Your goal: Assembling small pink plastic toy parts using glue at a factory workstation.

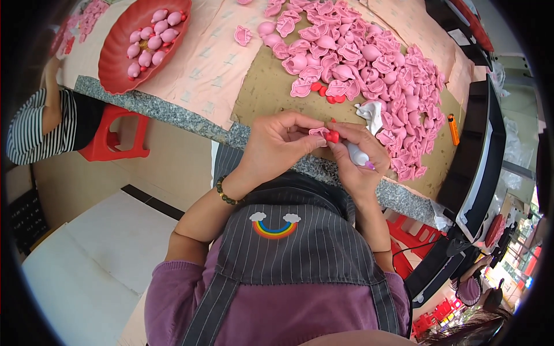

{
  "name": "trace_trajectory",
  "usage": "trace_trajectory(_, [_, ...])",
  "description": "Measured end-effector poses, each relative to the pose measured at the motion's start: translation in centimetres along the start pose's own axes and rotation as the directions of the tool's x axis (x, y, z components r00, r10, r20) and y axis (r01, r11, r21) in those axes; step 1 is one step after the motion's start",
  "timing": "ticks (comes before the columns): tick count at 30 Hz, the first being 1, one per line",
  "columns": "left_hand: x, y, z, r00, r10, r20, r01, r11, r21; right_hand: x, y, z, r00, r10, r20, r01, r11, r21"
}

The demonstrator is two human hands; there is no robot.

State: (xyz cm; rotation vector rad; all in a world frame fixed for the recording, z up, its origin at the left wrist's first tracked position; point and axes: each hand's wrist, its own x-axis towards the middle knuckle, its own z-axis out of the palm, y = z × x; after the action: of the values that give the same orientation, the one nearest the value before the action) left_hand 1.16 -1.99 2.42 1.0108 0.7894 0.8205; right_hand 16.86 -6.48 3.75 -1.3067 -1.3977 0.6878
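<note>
My left hand (270, 147) pinches a small pink plastic shell (316, 132) between thumb and fingers, just over the table's near edge. In the fingertips of my right hand (365, 151) is a small red bow-shaped piece (332, 136), which meets the shell. A white squeeze bottle (357, 154) with a purple tip also lies tucked in that hand. Beyond both hands spreads a large heap of pink shells (369, 53), some hollow and some rounded. Several loose red pieces (335, 99) lie at its near side. My fingers partly hide where shell and red piece meet.
A crumpled white tissue (373, 117) sits beside the heap, and an orange-handled tool (453, 130) lies at the right. Far left, a red dish (111, 72) holds several pink balls. Another person's striped sleeve (27, 130) shows near a red stool (118, 135).
</note>
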Motion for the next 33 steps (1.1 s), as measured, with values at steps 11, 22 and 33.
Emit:
trace_trajectory(11, [0.0,-1.6,0.0,0.978,0.208,0.017,-0.209,0.976,0.060,-0.1,-0.3,0.0,0.969,0.232,0.089,-0.231,0.973,-0.023])
trace_trajectory(22, [0.4,-1.4,0.0,0.992,0.122,0.030,-0.118,0.986,-0.114,-0.8,0.0,1.1,0.933,0.357,0.032,-0.351,0.891,0.288])
trace_trajectory(33, [0.8,-1.3,0.6,0.943,0.309,0.124,-0.314,0.949,0.019,-0.7,0.6,0.9,0.999,0.015,-0.038,-0.020,0.990,-0.139])
